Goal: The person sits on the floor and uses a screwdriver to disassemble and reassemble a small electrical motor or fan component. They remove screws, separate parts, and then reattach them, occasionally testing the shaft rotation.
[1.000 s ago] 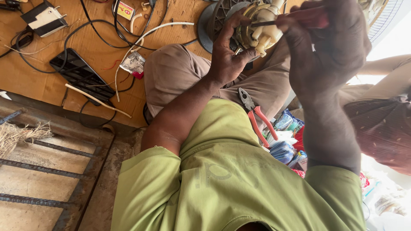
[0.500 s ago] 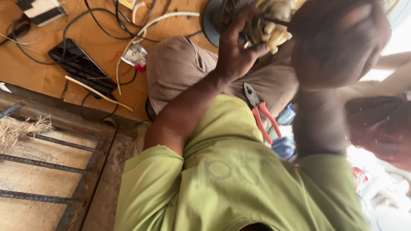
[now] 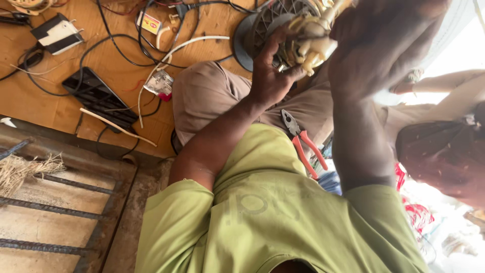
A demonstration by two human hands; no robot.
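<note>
Up above the lap, both hands hold a small fan motor [image 3: 303,40]. Left hand [image 3: 270,76] curls its fingers around the motor's side. Right hand [image 3: 374,45] wraps over the top, pinching it. It looks heavy and hard, with thin wires that could snap, so the solid body is safest to grip. Red pliers [image 3: 303,144] rest on the lap.

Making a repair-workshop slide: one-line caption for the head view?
Both hands, left hand and right hand, hold a small motor above red-handled pliers.
</note>
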